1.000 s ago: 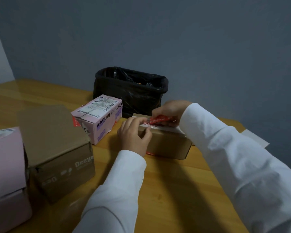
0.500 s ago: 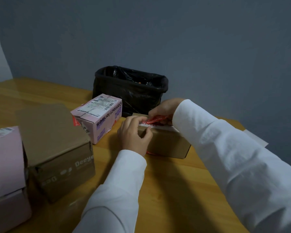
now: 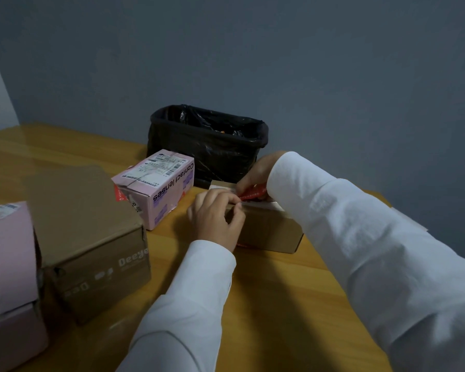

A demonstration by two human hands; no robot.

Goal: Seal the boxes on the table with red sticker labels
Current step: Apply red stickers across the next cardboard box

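Wooden table (image 3: 266,304): both grips curled, pinching red sticker (image 3: 253,194) atop small box (image 3: 269,229).

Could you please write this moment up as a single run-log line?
step: applying red sticker | target: small brown box | left hand: pinches sticker end at box top | right hand: holds sticker | seal: not yet pressed flat

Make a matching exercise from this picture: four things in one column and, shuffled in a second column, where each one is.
Things:
1. red sticker label
2. black bin
3. pink contact lenses box
4. small brown box

Places:
A. against the wall, behind the boxes
B. under both hands
C. pinched between the two hands
D. left of the left hand

Pairs: 1-C, 2-A, 3-D, 4-B
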